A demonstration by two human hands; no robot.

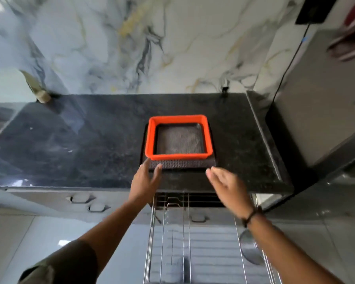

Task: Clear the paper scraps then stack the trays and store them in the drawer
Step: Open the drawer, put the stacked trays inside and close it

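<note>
Trays stacked on the dark counter (74, 140), both hands reaching in for the lift.

From the head camera: the orange tray (150, 138) sits nested on the dark woven tray (182, 163), above the pulled-out wire drawer (184, 238). The left hand (145, 179) is spread open with fingertips touching the lower tray's near corner; the right hand (228, 187) is open, just beside the other corner, holding nothing. Both trays look light, stiff plastic; gripping the bottom tray's opposite edges should carry the pair without the top one sliding.
</note>
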